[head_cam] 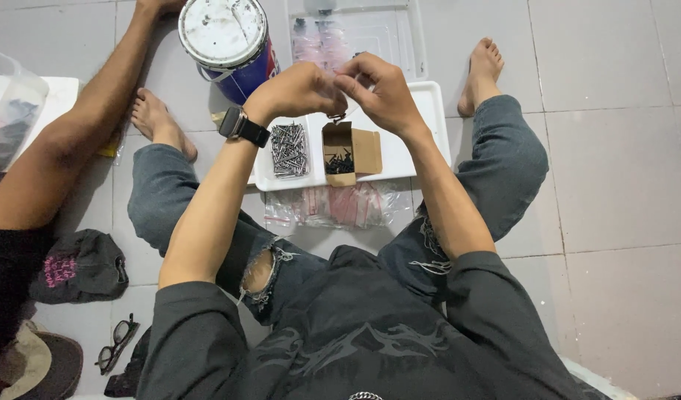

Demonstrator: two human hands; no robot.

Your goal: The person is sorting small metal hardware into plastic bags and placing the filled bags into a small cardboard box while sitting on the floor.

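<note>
The left hand (294, 90) and the right hand (381, 89) met fingertip to fingertip, both curled nearly closed and pinching 1 small clear plastic bag (339, 112) between them; the bag hung straight down from the fingers, its long axis running vertically, its lower end pointing at the open cardboard box (348, 150) directly beneath the hands. What the bag held was too small to tell. The box lay with its flap folded out toward the right hand's side and held dark screws (339, 163). Just below the left wrist, which wore a black smartwatch (238, 124), sat a heap of silver nails (289, 150), their long axes mostly running away from the person. Box and nails rested in a white tray (434, 118). Nearer the body than the hands lay a spread of empty clear bags (333, 206) on the floor. Beyond the left hand stood a blue paint can (233, 43) with a white lid, and beyond the right hand a clear plastic container (359, 33). Far off the left elbow, another person's arm (74, 133) reached along the floor.
</note>
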